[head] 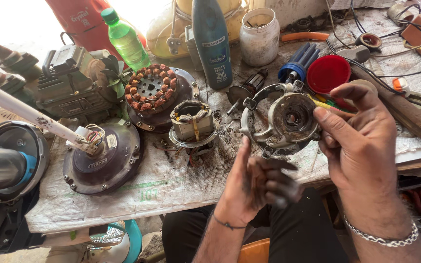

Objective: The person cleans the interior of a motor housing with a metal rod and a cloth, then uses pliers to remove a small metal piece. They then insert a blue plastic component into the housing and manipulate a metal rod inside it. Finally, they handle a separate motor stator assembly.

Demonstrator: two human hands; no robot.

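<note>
Several motor parts crowd the desk (pixel 171 187), which is covered with a grimy white sheet. Near its left edge lies a dark round fan motor housing (pixel 104 158) with a white rod and coloured wires at its hub. Behind it sit a grey motor block (pixel 71 80), a green plastic bottle (pixel 124 39) and a copper-wound stator (pixel 151 88). Toward the middle stands a small square-cored stator (pixel 193 124), with a tall dark bottle (pixel 213 41) and a white jar (pixel 259 36) at the back edge.

The left hand (pixel 259 182) hovers at the front edge, its blackened fingers loosely curled and pressed together, pinching nothing that I can see. Just above it, held over the desk, is the metal end bracket (pixel 286 119), pinched at its right rim between the thumb and fingers of the right hand (pixel 359 141). A red lid (pixel 328 74) lies behind.

Judging by this, the bracket's central bearing seat is under inspection; turning it would call for a firm rim grip.
</note>
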